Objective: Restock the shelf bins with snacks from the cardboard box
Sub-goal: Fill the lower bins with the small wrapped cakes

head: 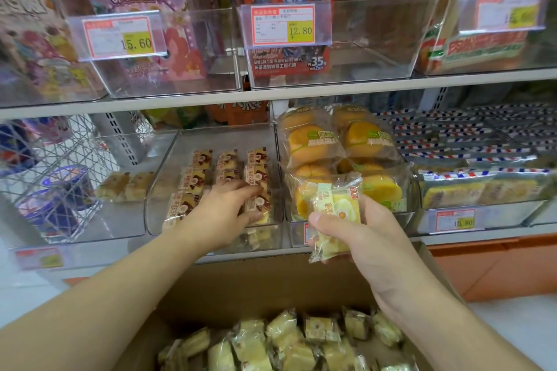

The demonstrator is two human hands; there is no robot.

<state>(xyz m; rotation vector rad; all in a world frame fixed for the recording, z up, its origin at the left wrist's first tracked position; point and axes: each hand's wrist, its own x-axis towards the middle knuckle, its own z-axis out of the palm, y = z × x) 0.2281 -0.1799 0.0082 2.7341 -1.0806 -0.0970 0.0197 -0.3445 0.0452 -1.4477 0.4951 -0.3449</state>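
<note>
Both hands are busy. Inside the clear middle bin (272, 156) of the lower shelf, the left hand (224, 214) has its fingers curled over one brown-labelled snack pack (256, 208). Just in front of the neighbouring bin, the right hand (355, 238) grasps a yellow snack packet (334, 217). I judge the restocking is only partly done: the middle bin has some neat rows, but the cardboard box (256, 286) below holds many packets more.

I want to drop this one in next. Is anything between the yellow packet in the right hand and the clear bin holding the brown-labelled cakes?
Only the left hand, reaching into that clear plastic bin; the bin's top is otherwise open to the yellow wrapped snack packet.
</note>
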